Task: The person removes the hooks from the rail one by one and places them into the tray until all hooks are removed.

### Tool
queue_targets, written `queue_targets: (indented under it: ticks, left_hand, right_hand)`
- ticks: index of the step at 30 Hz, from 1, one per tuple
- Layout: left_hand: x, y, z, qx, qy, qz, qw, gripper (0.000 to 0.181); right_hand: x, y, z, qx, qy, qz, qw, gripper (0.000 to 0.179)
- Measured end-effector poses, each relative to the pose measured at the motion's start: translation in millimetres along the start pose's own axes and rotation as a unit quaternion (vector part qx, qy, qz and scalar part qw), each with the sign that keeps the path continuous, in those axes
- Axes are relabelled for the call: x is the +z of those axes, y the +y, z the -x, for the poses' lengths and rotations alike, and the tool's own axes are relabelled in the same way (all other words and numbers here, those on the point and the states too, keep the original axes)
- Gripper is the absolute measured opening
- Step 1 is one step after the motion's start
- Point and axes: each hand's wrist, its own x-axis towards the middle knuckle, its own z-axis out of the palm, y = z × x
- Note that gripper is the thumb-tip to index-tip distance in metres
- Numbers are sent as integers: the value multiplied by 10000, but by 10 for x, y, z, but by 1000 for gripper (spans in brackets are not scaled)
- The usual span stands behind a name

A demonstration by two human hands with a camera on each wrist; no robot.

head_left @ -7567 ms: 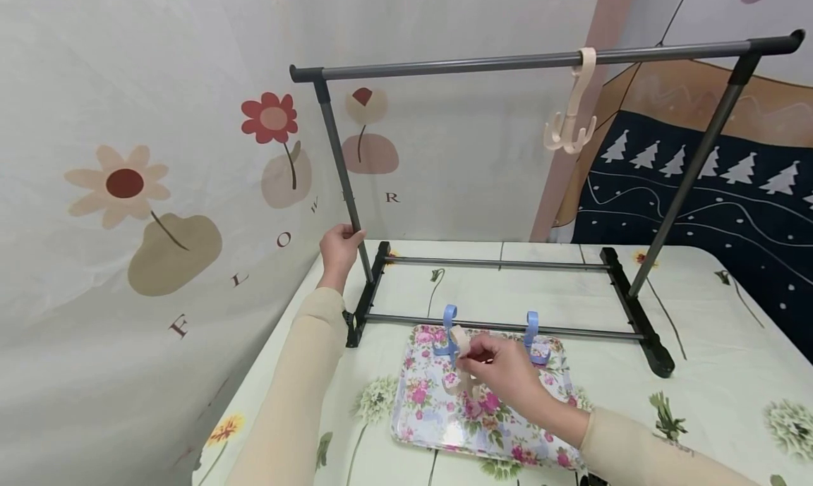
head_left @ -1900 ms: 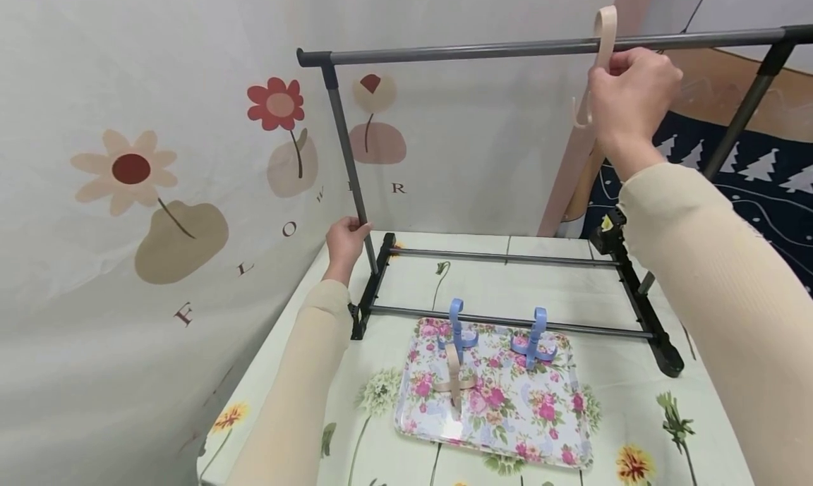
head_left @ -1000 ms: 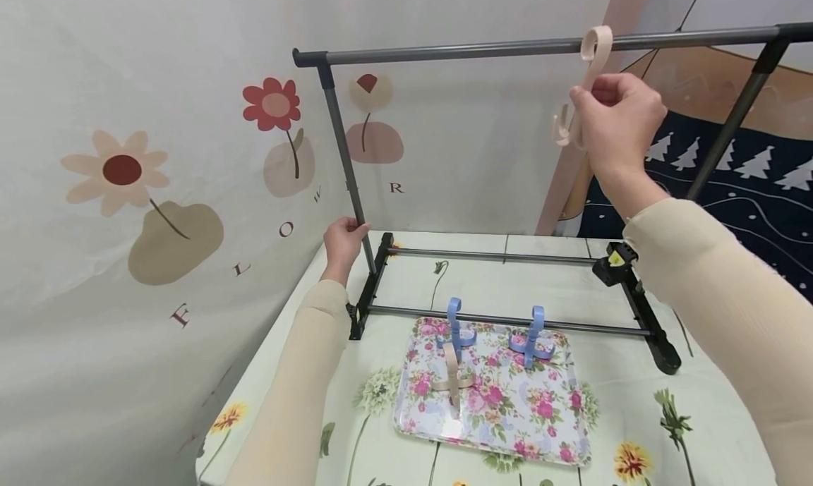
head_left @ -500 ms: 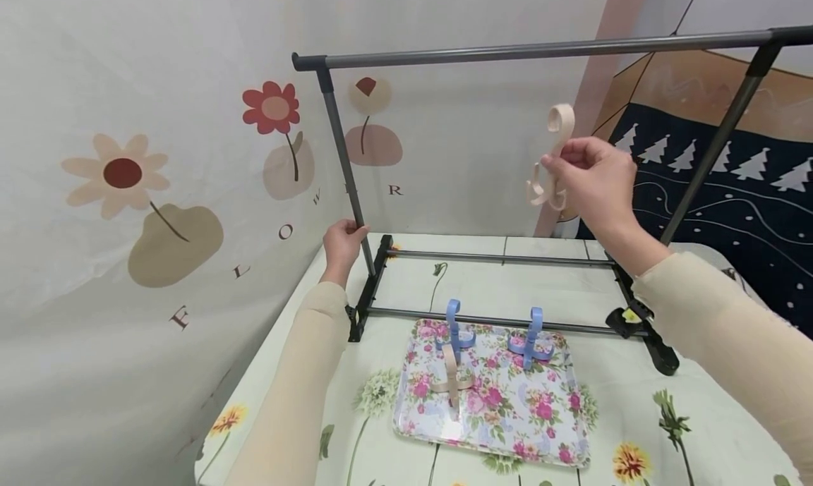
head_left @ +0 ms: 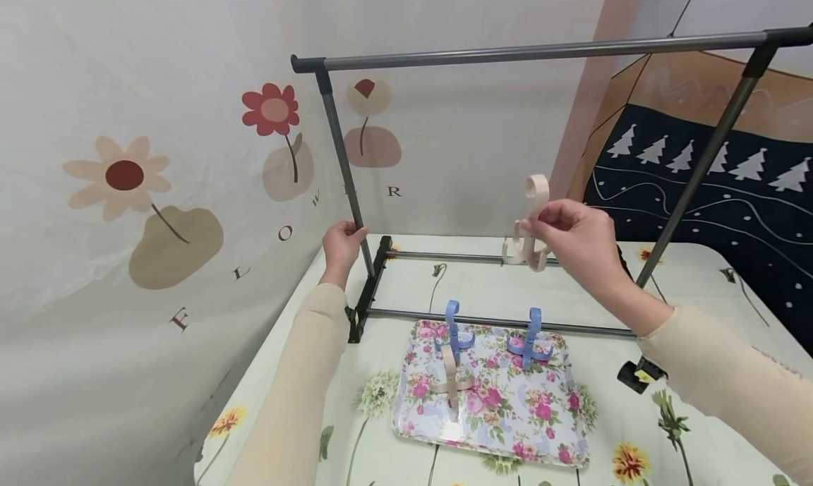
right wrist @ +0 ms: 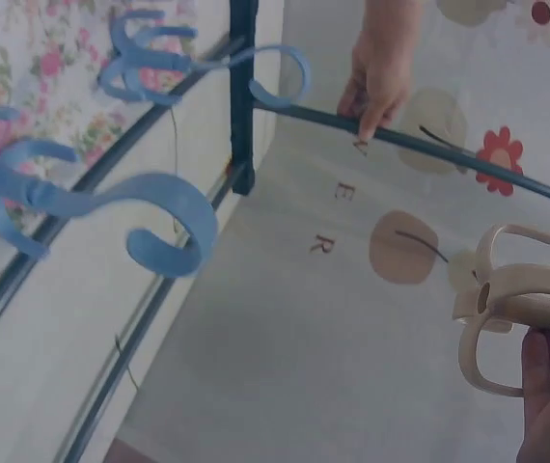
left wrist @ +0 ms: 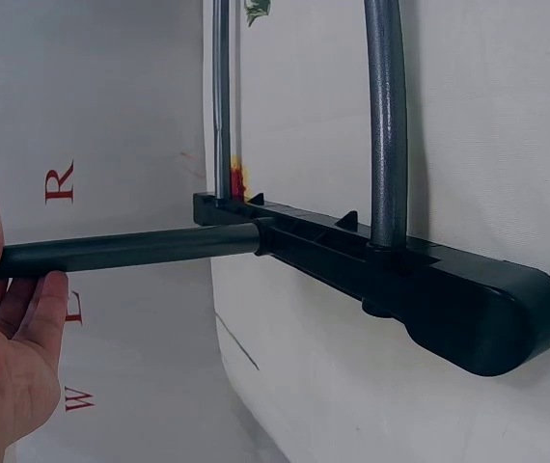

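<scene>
My left hand (head_left: 341, 252) grips the left upright (head_left: 343, 158) of a dark metal rack, low down; in the left wrist view the thumb and fingers (left wrist: 45, 318) lie on either side of the pole. Above the rack's base my right hand (head_left: 581, 250) pinches a beige multi-prong hook (head_left: 537, 192) by its stem, curled end up. On a floral tray (head_left: 508, 433) lie two blue hooks, one left (head_left: 453, 338) and one right (head_left: 529, 345), and another beige hook (head_left: 449, 365). The right wrist view shows the held hook's prongs (right wrist: 497, 289) close up.
The rack's top bar (head_left: 476, 57) crosses above both hands. Its lower front rail (head_left: 406, 313) runs just behind the tray, and a black foot (head_left: 370, 292) stands on the flower-print tablecloth (head_left: 375, 429). Printed wall cloths hang behind.
The beige hook that hung on the top bar is off it, carried down and left by my right hand. The other beige hook now lies on the tray. My left hand stays put.
</scene>
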Motion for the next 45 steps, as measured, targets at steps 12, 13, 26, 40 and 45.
queue_targets:
  ticks: [12,13,26,40,45]
  left_hand:
    - [5,11,11,-20,30,20,10000,25]
    - [6,9,10,-17,32,20,10000,25]
    - [8,8,18,-54,9,54,10000,25]
    - [6,-4,7,-36,10,63,10000,26]
    - [5,-12,-3,-60,-14,76,10000,26]
  right_hand:
    - [167,140,394,-53,-563,-28,9984,14]
    - [178,152,420,-36,-588,-8,9983,13]
    - [314,298,741,516,-1192,-304,9911,7]
    - [475,539,1140,1054,-1585,-558,9801,6]
    - [529,655,1254,1184,-1677,-562,9771,6]
